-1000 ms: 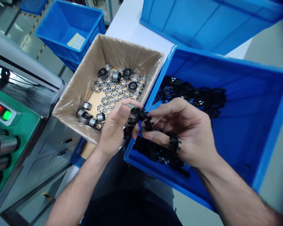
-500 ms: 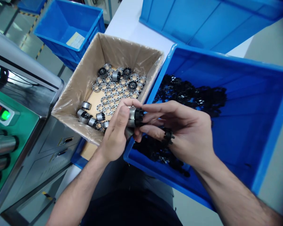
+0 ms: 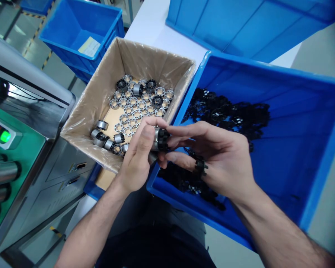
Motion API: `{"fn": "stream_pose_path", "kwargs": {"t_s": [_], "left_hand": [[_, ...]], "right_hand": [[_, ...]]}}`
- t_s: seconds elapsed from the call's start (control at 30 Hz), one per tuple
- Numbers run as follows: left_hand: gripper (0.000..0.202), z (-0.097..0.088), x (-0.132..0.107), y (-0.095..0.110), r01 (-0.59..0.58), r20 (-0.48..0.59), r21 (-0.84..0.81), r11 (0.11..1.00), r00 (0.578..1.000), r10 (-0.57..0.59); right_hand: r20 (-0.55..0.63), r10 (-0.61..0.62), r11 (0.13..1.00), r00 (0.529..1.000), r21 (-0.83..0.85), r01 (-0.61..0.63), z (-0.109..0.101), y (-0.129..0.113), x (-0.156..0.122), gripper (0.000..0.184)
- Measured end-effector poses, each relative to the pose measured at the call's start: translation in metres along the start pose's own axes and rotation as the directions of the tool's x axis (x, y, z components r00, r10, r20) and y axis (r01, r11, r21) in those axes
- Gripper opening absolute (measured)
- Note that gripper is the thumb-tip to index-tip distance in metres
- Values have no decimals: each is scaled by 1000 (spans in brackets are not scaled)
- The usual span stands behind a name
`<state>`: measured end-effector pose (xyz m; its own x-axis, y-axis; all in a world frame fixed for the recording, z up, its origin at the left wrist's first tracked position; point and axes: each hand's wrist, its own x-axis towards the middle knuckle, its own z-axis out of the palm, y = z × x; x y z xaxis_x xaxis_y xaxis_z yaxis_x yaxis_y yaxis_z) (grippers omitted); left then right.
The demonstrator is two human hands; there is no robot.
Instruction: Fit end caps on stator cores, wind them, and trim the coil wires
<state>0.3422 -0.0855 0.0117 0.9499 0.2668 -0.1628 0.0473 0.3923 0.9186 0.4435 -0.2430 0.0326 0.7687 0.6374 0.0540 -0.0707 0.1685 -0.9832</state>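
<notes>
My left hand (image 3: 139, 152) is closed around a silver metal cylinder, apparently a motor stator core (image 3: 156, 140), held on its side over the box's near right corner. A black toothed end ring (image 3: 163, 140) sits at the core's right end. The fingertips and thumb of my right hand (image 3: 220, 158) close on that black ring from the right. A second black toothed ring (image 3: 201, 167) rests around the base of my right thumb. Part of another metal piece (image 3: 152, 158) shows under my left hand; the palm hides the rest.
A plastic-lined cardboard box (image 3: 85, 108) holds several bare metal cores (image 3: 132, 123) and some with black rings. To its right, a blue bin (image 3: 290, 149) contains piled black rings (image 3: 226, 111). More blue bins stand behind. A green-topped machine (image 3: 28, 149) with metal cylinders is at left.
The black end ring and my right fingertips have shifted slightly left and turned a little; less of the silver core shows. Both hands otherwise keep nearly the same place.
</notes>
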Motion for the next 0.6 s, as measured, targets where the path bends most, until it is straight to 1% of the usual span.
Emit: {"fn": "stream_pose_path", "kwargs": {"t_s": [0.07, 0.2, 0.3, 0.47, 0.53, 0.6], "left_hand": [[52, 0, 0, 0, -3, 11, 7, 1000, 1000, 3], [59, 0, 0, 0, 15, 14, 27, 1000, 1000, -15], [59, 0, -1, -1, 19, 18, 21, 1000, 1000, -20], [53, -2, -2, 0, -9, 56, 57, 998, 998, 6], [47, -3, -3, 1, -28, 70, 58, 998, 997, 24], [42, -3, -3, 1, -62, 76, 75, 995, 996, 57]], "right_hand": [[0, -10, 1000, 1000, 20, 10, 1, 0, 0, 29], [-22, 36, 998, 999, 57, -35, 3, 0, -2, 32], [-38, 53, 997, 998, 60, -51, 4, -1, -3, 32], [-33, 78, 993, 996, 89, -75, 3, 0, -4, 34], [-29, 81, 995, 996, 66, -79, 3, -1, -3, 34], [-30, 46, 999, 998, 13, -46, 1, -2, -2, 35]]}}
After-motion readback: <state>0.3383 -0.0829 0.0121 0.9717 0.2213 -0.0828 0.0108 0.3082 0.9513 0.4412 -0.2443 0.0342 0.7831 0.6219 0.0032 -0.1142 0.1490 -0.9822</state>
